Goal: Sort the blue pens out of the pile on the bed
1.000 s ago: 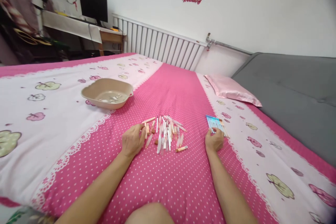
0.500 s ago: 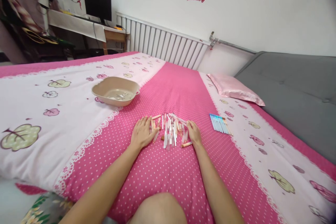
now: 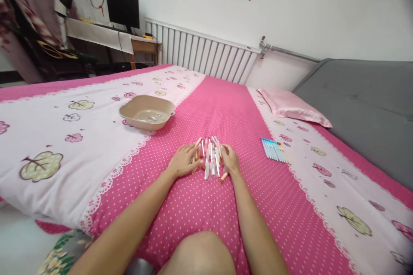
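A loose pile of slim pens (image 3: 212, 159), white, clear, pink and pale orange, lies on the pink dotted bedspread (image 3: 200, 210) in front of me. My left hand (image 3: 184, 161) rests flat against the pile's left side, fingers stretched and thumb apart. On the opposite side my right hand (image 3: 230, 160) curves around the pile's edge, palm inward, its fingers partly covering some pens. Below that hand, one orange pen (image 3: 223, 177) sticks out at a slant. Neither hand lifts anything.
Farther right, a neat row of blue pens (image 3: 273, 150) ends in a few orange ones. A beige basin (image 3: 146, 113) with small pale pieces inside stands at the left. Behind are a pink pillow (image 3: 294, 109), a grey headboard (image 3: 361, 94) and a white radiator (image 3: 203, 49).
Both hands have moved toward each other, pushing the pens into a narrower, more upright bundle. The view has shifted slightly.
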`<action>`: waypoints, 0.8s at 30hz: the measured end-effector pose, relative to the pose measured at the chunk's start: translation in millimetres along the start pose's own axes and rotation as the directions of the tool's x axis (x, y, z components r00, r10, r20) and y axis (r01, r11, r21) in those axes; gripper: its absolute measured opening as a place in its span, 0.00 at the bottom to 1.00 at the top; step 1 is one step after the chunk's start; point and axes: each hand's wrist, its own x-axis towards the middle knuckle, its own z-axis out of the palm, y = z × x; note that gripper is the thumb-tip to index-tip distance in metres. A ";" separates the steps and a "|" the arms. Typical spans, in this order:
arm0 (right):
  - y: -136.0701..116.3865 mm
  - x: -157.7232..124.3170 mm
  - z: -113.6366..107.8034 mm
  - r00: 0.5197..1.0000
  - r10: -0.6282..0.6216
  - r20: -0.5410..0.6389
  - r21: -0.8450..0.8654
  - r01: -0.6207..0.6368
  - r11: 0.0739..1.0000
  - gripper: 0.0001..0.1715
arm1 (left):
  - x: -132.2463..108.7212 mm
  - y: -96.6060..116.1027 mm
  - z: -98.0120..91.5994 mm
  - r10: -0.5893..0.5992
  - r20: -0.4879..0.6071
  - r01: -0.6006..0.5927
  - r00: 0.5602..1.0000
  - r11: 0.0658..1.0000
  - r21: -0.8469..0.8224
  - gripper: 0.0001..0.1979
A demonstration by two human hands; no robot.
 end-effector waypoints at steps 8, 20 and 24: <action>-10.7 -6.5 12.5 0.999 -0.005 0.053 0.364 -0.015 0.931 0.23 | -1.9 2.0 -0.6 0.106 0.016 -0.103 0.994 0.988 -0.116 0.33; -15.1 -0.5 27.7 0.988 0.108 0.115 0.784 -0.156 0.601 0.22 | 50.1 46.4 50.8 -0.177 -0.144 0.018 0.974 0.688 -0.725 0.32; -14.8 2.2 27.5 0.985 0.139 0.105 0.815 -0.165 0.555 0.23 | 55.2 52.3 58.8 -0.216 -0.150 -0.005 0.965 0.556 -0.831 0.31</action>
